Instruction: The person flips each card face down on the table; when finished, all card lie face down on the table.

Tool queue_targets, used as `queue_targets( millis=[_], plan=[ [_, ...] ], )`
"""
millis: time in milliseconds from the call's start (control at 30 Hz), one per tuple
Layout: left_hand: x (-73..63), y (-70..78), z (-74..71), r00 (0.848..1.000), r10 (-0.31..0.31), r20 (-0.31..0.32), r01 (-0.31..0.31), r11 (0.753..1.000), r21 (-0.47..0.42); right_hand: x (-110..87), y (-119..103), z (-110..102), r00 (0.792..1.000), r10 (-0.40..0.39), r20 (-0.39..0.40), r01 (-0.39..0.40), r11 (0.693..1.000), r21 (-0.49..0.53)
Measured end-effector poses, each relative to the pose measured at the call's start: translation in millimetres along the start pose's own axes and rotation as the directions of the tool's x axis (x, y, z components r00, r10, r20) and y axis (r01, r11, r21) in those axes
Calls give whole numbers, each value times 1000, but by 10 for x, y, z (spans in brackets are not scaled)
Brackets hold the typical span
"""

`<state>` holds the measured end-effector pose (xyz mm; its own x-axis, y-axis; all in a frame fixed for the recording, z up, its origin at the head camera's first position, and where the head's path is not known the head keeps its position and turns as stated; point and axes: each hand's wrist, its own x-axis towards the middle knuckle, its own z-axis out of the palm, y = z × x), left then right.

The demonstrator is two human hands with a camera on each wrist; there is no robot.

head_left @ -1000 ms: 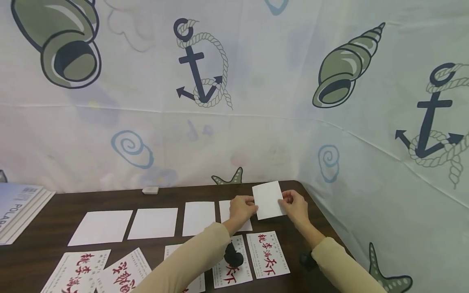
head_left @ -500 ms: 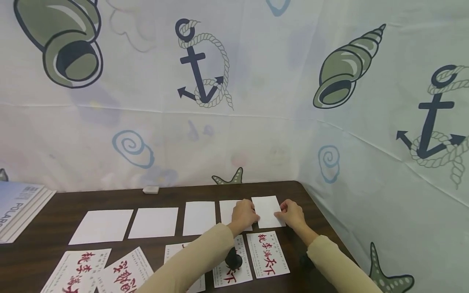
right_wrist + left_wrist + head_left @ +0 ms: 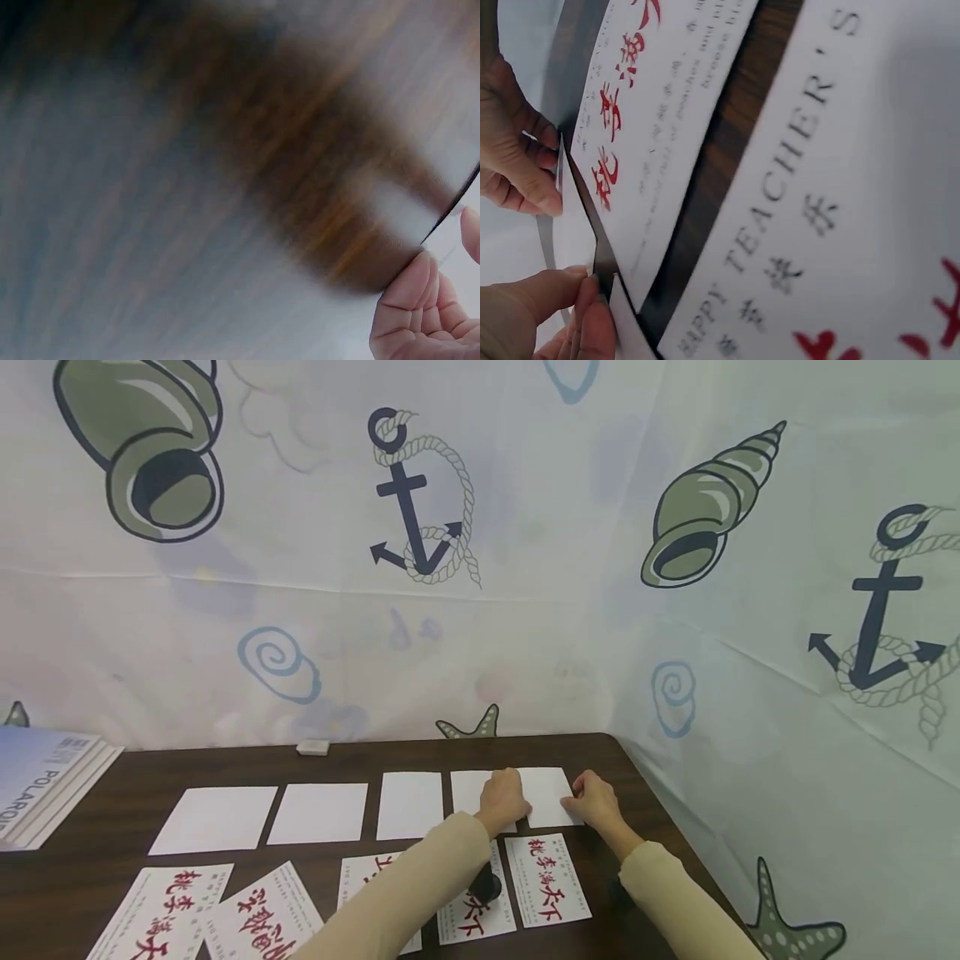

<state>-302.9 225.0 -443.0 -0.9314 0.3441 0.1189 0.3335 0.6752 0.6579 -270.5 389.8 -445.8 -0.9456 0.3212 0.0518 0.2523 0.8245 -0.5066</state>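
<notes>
A blank white card (image 3: 545, 797) lies at the right end of the far row on the dark wooden table. Its near left corner is pinched by my left hand (image 3: 504, 802), thumb against fingertips, as the left wrist view shows. At the opposite edge my right hand (image 3: 596, 802) pinches the card between thumb and fingers. Another blank card (image 3: 467, 787) is partly covered by the left hand. Closer in the right wrist view, the right hand (image 3: 420, 315) has its fingertips at the card's corner; much of that view is blurred tabletop.
Three more blank cards continue the far row leftward, one being the leftmost card (image 3: 213, 820). Nearer lie printed cards with red calligraphy, such as the right one (image 3: 549, 881). A stack of books (image 3: 52, 785) stands left; a small white block (image 3: 312, 747) sits at the back edge.
The blank card, earlier held up tilted over the table, has come down flat at the end of the row. Both hands went down with it and still hold its edges.
</notes>
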Motion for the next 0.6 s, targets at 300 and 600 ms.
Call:
queue_targets(
  millis=[300, 600],
  plan=[
    [-70, 56, -417, 997, 67, 43, -55, 969, -241, -111, -419, -202, 991, -82, -109, 97, 985, 141],
    [-522, -465, -975, 994, 68, 80, -20, 868, -496, -432, -1057, 151, 991, -131, -38, 136, 915, 380]
  ],
)
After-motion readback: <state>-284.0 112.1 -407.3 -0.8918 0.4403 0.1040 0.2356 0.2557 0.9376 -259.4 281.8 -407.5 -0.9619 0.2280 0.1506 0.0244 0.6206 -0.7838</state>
